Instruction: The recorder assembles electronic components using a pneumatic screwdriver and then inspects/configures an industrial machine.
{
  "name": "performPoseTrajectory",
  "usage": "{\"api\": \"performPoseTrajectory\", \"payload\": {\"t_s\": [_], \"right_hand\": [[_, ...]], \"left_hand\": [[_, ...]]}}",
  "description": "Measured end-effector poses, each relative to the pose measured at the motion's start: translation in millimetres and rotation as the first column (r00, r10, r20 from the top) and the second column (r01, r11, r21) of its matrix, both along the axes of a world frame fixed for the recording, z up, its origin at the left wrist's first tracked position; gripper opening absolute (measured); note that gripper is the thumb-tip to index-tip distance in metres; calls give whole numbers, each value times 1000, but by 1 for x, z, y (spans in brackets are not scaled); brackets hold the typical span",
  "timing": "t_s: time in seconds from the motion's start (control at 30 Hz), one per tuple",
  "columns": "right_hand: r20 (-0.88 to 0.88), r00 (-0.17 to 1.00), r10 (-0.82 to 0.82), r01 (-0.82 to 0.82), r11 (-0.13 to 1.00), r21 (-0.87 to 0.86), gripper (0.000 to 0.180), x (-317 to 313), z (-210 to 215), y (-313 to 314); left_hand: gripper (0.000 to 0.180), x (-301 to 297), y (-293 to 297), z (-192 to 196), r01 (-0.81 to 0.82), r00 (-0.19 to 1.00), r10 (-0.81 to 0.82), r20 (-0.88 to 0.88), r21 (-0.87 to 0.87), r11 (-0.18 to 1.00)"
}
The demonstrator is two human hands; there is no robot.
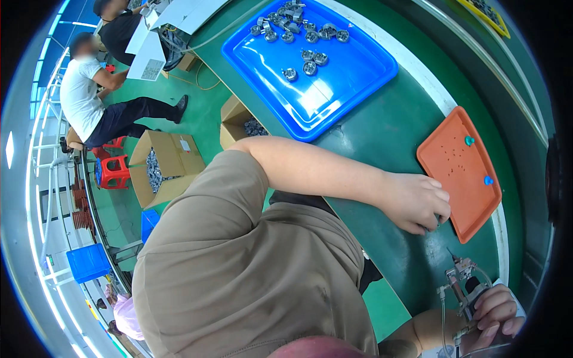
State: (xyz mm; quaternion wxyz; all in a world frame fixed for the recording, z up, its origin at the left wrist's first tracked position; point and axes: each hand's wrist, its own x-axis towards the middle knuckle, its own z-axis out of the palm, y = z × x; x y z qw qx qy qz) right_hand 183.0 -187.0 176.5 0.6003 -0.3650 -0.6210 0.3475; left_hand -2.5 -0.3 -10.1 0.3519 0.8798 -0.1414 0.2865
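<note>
My left hand (416, 203) is at the near edge of an orange tray (471, 206), palm down with fingers curled together. Whatever its fingertips may hold is hidden. Several tiny dark pieces lie scattered in that tray, beside a green small cap-like piece (470, 141) and a blue one (489, 180). At the lower right, my right hand (494, 313) wraps around a metal air tool (458, 275) with a thin pointed tip and clear hoses. The tip points up toward the tray, apart from my left hand. Part of the tool is hidden behind my fingers.
A large blue tray (358, 89) with several round metal parts lies farther along the green table (382, 128). Cardboard boxes (179, 152) of metal parts and a red stool (113, 172) stand on the floor at left. A person (83, 89) sits beyond them.
</note>
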Motion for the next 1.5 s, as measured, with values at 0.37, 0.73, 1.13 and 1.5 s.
{"api": "performPoseTrajectory", "payload": {"t_s": [0.37, 0.73, 1.13, 1.5], "right_hand": [[-90, 990, -112, 122, 986, 110, 25, 3, -19, 10], [37, 999, -32, 32, 999, -23, 22, 15, -4, 7], [-355, 911, -211, 278, 949, 147, 20, -27, -23, 4], [-446, 780, -439, 542, 831, 128, 14, -27, -2, 6]], "left_hand": [[15, -9, -2, 7, -61, 985, 75, -157, 97, 993], [20, 2, -7, 11, -35, 986, 37, -162, 13, 999], [17, 14, -18, 27, 45, 978, -131, -162, -448, 893], [10, 13, -3, 26, -12, 983, -63, -173, -397, 918]]}}
